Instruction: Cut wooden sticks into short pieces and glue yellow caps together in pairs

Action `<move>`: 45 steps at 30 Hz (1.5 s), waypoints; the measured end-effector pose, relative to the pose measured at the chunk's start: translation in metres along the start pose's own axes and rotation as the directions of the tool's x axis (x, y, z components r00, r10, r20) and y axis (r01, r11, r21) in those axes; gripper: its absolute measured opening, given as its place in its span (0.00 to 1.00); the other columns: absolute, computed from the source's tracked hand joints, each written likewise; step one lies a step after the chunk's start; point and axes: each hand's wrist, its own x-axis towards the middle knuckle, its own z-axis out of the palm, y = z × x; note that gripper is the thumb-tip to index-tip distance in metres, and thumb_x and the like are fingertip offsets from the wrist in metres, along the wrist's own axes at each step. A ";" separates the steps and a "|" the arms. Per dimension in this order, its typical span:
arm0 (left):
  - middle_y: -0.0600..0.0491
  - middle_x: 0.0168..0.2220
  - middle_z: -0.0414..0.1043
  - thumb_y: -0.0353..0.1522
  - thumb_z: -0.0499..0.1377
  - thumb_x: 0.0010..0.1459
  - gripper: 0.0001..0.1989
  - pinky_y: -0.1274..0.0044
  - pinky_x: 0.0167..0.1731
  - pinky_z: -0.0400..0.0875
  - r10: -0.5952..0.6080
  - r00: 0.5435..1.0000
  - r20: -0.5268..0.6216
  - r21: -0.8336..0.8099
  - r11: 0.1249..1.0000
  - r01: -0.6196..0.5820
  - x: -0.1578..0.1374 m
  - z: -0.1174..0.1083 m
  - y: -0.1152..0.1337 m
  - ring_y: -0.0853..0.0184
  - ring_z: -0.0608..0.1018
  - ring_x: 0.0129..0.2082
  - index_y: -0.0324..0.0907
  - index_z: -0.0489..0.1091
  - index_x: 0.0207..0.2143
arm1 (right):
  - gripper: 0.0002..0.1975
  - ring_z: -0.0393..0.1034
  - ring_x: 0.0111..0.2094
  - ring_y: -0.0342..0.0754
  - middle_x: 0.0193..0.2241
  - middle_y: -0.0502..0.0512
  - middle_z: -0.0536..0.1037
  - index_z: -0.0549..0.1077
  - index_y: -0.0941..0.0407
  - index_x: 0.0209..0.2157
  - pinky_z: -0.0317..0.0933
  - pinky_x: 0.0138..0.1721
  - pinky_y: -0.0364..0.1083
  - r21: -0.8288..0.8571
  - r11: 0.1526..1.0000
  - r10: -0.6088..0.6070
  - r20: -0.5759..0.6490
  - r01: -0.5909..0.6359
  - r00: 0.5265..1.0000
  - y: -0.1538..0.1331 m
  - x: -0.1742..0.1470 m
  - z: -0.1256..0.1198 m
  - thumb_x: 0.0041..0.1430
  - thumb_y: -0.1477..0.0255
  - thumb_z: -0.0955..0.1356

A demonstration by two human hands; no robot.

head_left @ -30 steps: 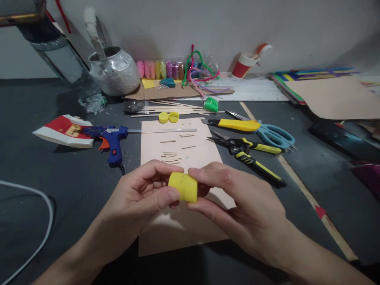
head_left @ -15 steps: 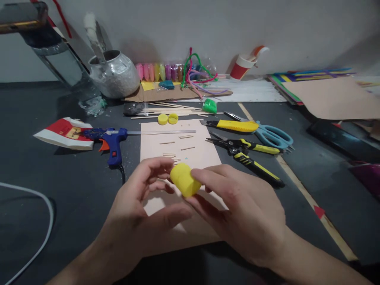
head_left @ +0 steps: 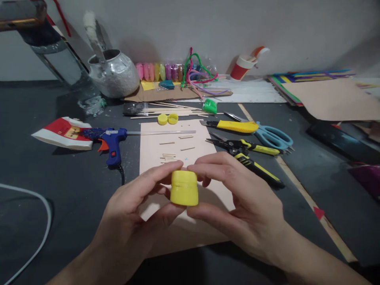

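A small yellow cylinder-shaped piece (head_left: pixel 184 188) with a crease around its middle is held above a sheet of light paper (head_left: pixel 204 221); I cannot tell its material. My left hand (head_left: pixel 136 209) grips it from the left, fingertips at the top and thumb below. From the other side my right hand (head_left: pixel 240 206) closes on it in the same way, index finger above and thumb underneath. Beyond the fingers, several short wooden sticks (head_left: pixel 169 155) lie on the paper. Two yellow bottle caps (head_left: pixel 162 119) rest near the paper's far edge.
Left of the paper lies a blue glue gun (head_left: pixel 114 144) with its cord, its nozzle over a red-and-white carton piece (head_left: pixel 63 132). To the right are a yellow cutter (head_left: pixel 237 126), blue-handled scissors (head_left: pixel 274 135) and black-yellow pliers (head_left: pixel 258 170). A metal kettle (head_left: pixel 115 77) stands behind.
The yellow piece has turned from tilted to upright and come slightly nearer. My left fingers and thumb have closed onto it, and my right hand has shifted its hold.
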 end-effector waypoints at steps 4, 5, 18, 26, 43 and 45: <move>0.69 0.61 0.69 0.33 0.60 0.64 0.26 0.83 0.53 0.66 0.063 0.998 0.009 0.066 0.996 -0.064 0.001 -0.001 -0.001 0.69 0.73 0.57 0.71 0.62 0.59 | 0.18 0.69 0.48 0.44 0.45 0.56 0.74 0.72 0.63 0.50 0.62 0.51 0.40 0.026 1.000 -0.002 -0.006 0.002 1.000 -0.001 0.000 0.001 0.61 0.68 0.73; 0.69 0.61 0.68 0.33 0.60 0.64 0.26 0.83 0.53 0.66 0.085 0.996 0.011 0.077 0.993 -0.086 0.001 -0.001 -0.001 0.69 0.73 0.57 0.70 0.62 0.59 | 0.18 0.69 0.48 0.44 0.45 0.56 0.74 0.72 0.63 0.49 0.62 0.52 0.40 0.018 1.000 -0.004 -0.005 0.004 1.000 -0.002 0.000 0.001 0.61 0.68 0.72; 0.60 0.61 0.70 0.30 0.59 0.65 0.25 0.85 0.57 0.64 0.303 0.950 0.073 0.365 0.879 -0.308 0.006 -0.005 0.004 0.69 0.73 0.59 0.55 0.62 0.62 | 0.17 0.70 0.46 0.43 0.43 0.55 0.75 0.71 0.61 0.49 0.64 0.49 0.40 -0.023 1.000 -0.012 -0.001 0.012 1.000 -0.002 -0.001 0.001 0.61 0.68 0.72; 0.60 0.62 0.69 0.30 0.59 0.64 0.28 0.82 0.58 0.64 0.312 0.945 0.094 0.330 0.886 -0.325 0.005 -0.007 0.002 0.68 0.72 0.60 0.57 0.59 0.64 | 0.18 0.71 0.45 0.44 0.43 0.54 0.76 0.71 0.59 0.48 0.66 0.47 0.42 -0.015 1.000 0.007 -0.007 -0.007 1.000 -0.002 -0.001 0.001 0.60 0.67 0.73; 0.58 0.55 0.77 0.36 0.70 0.51 0.21 0.81 0.51 0.71 -0.262 0.964 0.052 -0.444 0.859 0.257 0.009 0.005 0.017 0.61 0.75 0.56 0.57 0.78 0.49 | 0.17 0.72 0.45 0.45 0.43 0.56 0.76 0.72 0.59 0.49 0.67 0.48 0.43 -0.150 0.988 -0.051 -0.090 0.037 0.995 -0.005 -0.003 0.002 0.61 0.67 0.72; 0.55 0.56 0.76 0.38 0.70 0.52 0.22 0.79 0.52 0.70 -0.199 0.977 0.083 -0.423 0.880 0.215 0.010 0.004 0.017 0.58 0.74 0.57 0.55 0.77 0.50 | 0.16 0.71 0.46 0.46 0.44 0.57 0.76 0.71 0.60 0.50 0.67 0.49 0.44 -0.188 0.980 -0.078 -0.089 0.060 0.993 -0.006 -0.004 0.003 0.63 0.67 0.71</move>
